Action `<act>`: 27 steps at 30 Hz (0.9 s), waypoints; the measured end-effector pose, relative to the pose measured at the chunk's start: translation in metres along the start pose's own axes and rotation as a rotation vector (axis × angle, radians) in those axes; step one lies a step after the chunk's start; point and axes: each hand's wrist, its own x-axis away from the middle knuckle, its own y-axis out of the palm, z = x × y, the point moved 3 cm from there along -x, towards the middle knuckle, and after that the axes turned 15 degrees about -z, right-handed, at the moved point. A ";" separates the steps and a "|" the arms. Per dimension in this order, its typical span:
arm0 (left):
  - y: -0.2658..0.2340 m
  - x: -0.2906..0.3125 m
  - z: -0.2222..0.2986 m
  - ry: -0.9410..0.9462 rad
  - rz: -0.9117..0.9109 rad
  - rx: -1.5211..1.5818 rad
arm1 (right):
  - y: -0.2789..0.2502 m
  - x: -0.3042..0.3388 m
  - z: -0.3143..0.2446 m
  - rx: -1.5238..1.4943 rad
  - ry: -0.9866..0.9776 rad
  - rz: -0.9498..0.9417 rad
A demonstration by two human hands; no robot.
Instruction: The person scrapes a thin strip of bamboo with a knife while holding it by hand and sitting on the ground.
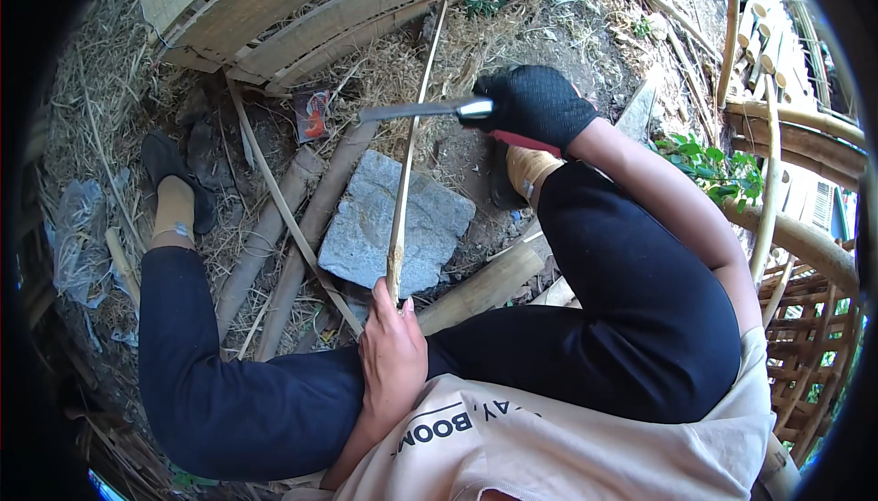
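The step in hand looks like paring a long pale strip [403, 192], which runs from the centre of the frame toward the upper middle; the bare left hand [393, 355], lower centre, grips its near end, while the gloved right hand [540, 108], upper centre, is closed round a knife [439, 108] whose blade crosses the strip; whether the edge bites is not clear; the next stroke would seem to call for a steady strip and a shallow blade angle; a grey stone [434, 222] lies beneath, mid-frame; poles [322, 218] lie left of it, a clear plastic bag [80, 245] at far left; the slatted panel [347, 16] along the top could hamper the strip's far end.
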 end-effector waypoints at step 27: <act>-0.005 -0.001 0.003 -0.030 -0.096 0.166 | 0.021 -0.032 0.087 0.057 0.314 0.226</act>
